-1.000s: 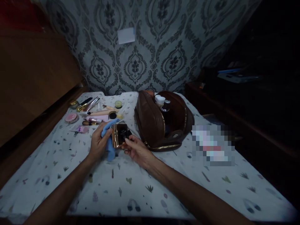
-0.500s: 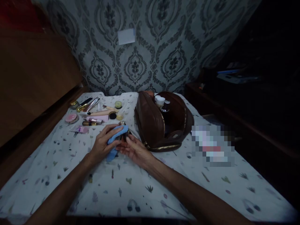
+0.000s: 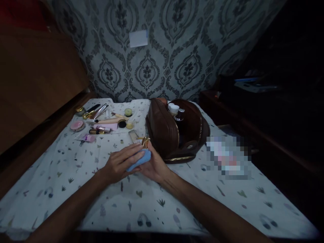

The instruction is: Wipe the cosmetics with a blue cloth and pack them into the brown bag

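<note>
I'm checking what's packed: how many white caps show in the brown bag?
2: the nearer white cap, beside the silver cap in the brown bag, and the farther white cap just behind, partly covered. More may be hidden inside.

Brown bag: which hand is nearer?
Right. The right hand is by the near left corner of the brown bag; the left hand is farther left, on the blue cloth.

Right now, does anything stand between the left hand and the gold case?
Yes, the cloth: it sits under the left hand, against the gold case. Whether that hand also touches the gold case directly is unclear. The right hand holds the gold case too.
</note>
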